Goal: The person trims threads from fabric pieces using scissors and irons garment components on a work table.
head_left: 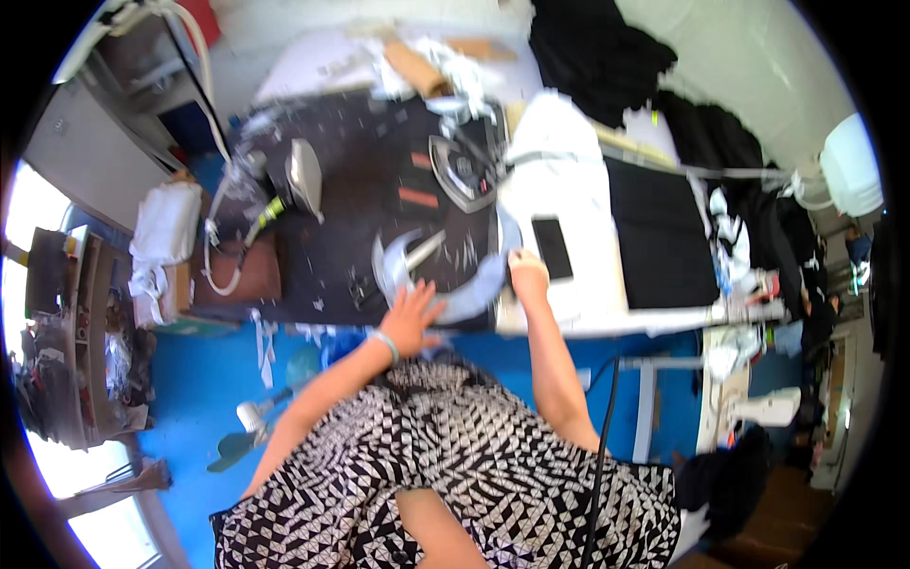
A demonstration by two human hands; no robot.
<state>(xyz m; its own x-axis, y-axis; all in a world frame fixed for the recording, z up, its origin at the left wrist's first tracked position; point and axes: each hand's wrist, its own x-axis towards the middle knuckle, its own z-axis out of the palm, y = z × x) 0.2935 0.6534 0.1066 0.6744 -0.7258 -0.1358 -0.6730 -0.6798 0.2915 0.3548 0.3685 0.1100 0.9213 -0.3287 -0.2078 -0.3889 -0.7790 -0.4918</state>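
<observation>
My left hand (410, 319) lies flat with fingers spread at the front edge of the dark work surface, touching the near end of a curved light blue strip of fabric (474, 292). Beside its fingertips is another curved pale piece (391, 261) with a whitish strip across it. Closed at the right part of the blue strip, my right hand (528, 275) pinches the fabric; blur softens its fingertips. A black phone (552, 248) rests just right of that hand, on white cloth (592, 275). Farther off, an iron (462, 180) sits on the dark surface.
A second iron (305, 178) with a hose stands on the left of the dark surface (341, 171). Folded black cloth (662, 232) lies at the right. A brown roll (414, 68) and scraps are at the back. A white bundle (166, 223) sits far left.
</observation>
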